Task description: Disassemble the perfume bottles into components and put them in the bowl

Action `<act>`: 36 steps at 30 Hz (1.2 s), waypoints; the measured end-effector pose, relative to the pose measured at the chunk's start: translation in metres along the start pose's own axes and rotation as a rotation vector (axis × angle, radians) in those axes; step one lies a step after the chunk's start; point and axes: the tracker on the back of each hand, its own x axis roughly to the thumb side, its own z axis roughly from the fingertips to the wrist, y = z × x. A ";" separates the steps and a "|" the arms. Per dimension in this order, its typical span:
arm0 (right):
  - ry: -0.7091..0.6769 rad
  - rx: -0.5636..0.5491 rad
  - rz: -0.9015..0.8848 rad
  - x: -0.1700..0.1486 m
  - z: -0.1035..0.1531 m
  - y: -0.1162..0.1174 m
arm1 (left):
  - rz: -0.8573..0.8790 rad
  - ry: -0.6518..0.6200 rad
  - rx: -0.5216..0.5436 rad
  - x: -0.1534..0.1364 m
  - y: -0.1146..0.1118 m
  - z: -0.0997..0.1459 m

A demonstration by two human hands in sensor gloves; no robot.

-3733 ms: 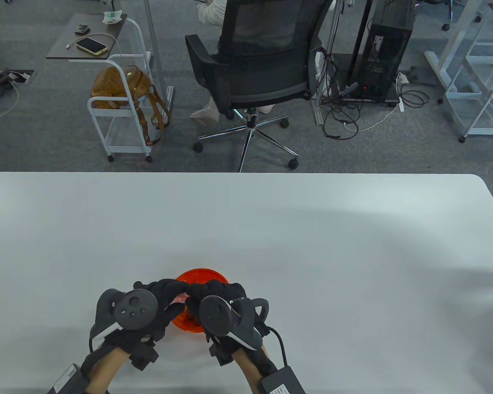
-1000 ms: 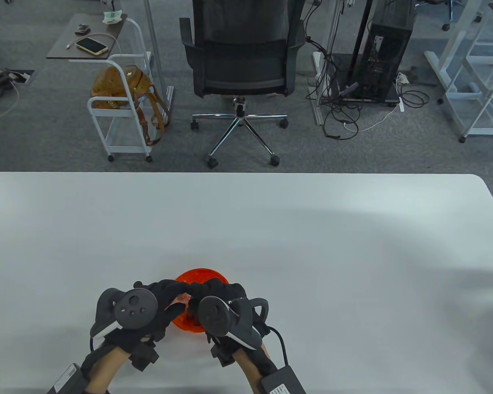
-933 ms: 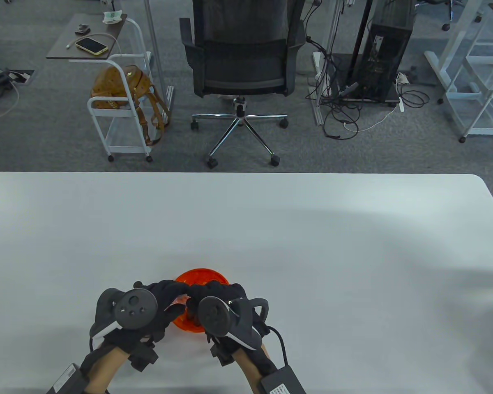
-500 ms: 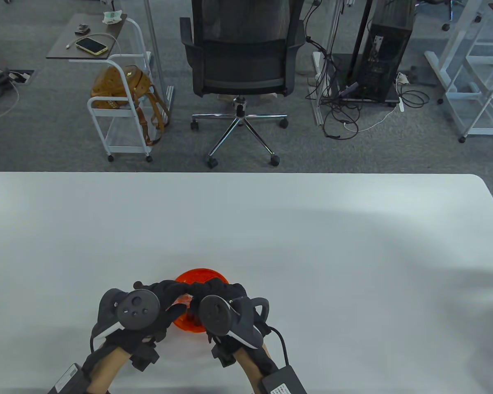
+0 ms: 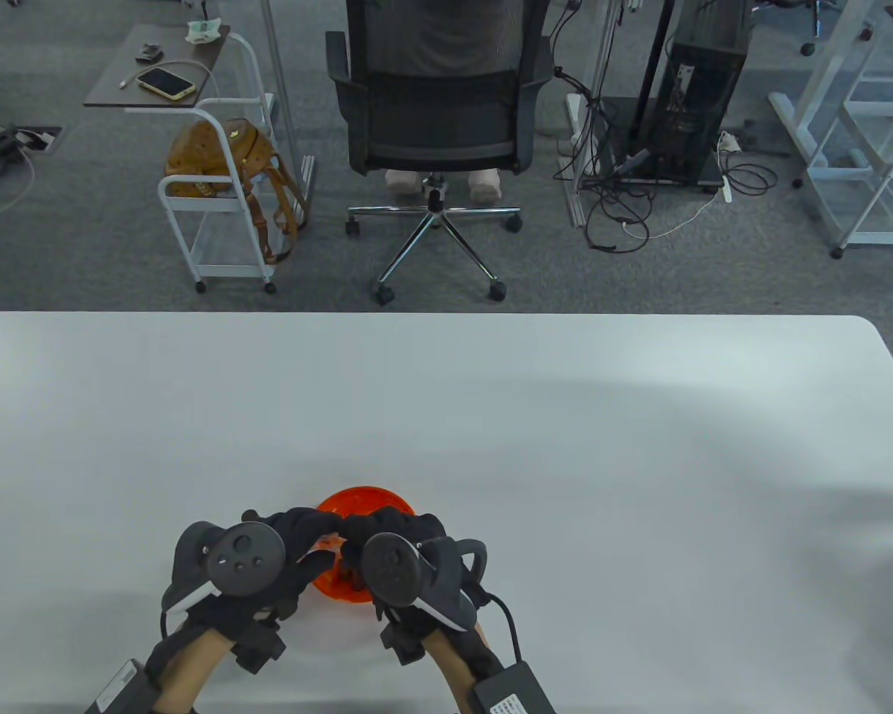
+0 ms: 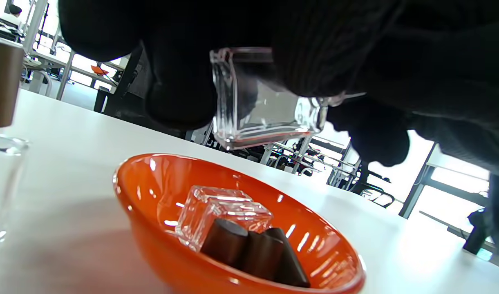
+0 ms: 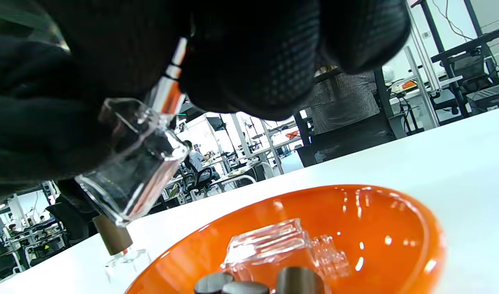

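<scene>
Both gloved hands meet over the orange bowl near the table's front edge. My left hand grips a clear square glass bottle held tilted above the bowl. My right hand pinches that bottle's spray top, which has orange and white stripes, at the neck of the bottle. In the bowl lie a clear glass bottle body and several brown caps. Another bottle with a brown cap stands on the table left of the bowl, hidden in the table view.
The white table stretches far and right of the hands. Beyond its far edge stand an office chair with a person's feet under it, a white trolley with a brown bag, and a computer tower.
Both hands stay over the bowl on the bottle, shifting only slightly. Behind the table the chair has turned square, and a person's feet now show beneath it.
</scene>
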 end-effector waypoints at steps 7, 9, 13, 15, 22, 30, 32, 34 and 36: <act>0.109 -0.089 -0.086 -0.038 -0.004 -0.021 | -0.041 0.129 0.089 -0.013 0.012 0.004; 0.129 -0.024 -0.031 -0.045 -0.005 -0.012 | -0.030 0.148 0.101 -0.015 0.013 0.004; 0.109 0.100 0.165 -0.037 -0.008 0.016 | -0.033 0.140 0.095 -0.014 0.014 0.004; 0.092 0.122 0.207 -0.030 -0.009 0.025 | -0.037 0.135 0.088 -0.012 0.013 0.004; 0.029 0.174 0.376 -0.009 -0.018 0.050 | -0.055 0.123 0.044 -0.007 0.008 0.002; 0.011 0.180 0.424 -0.007 -0.017 0.051 | -0.078 0.138 0.018 -0.004 0.008 -0.001; 0.021 0.174 0.404 -0.010 -0.017 0.046 | -0.103 0.153 0.011 -0.001 0.009 -0.006; 0.032 0.154 0.383 -0.013 -0.016 0.039 | -0.141 0.176 0.001 0.005 0.011 -0.012; 0.056 0.128 0.341 -0.018 -0.016 0.029 | -0.183 0.194 -0.012 0.011 0.011 -0.020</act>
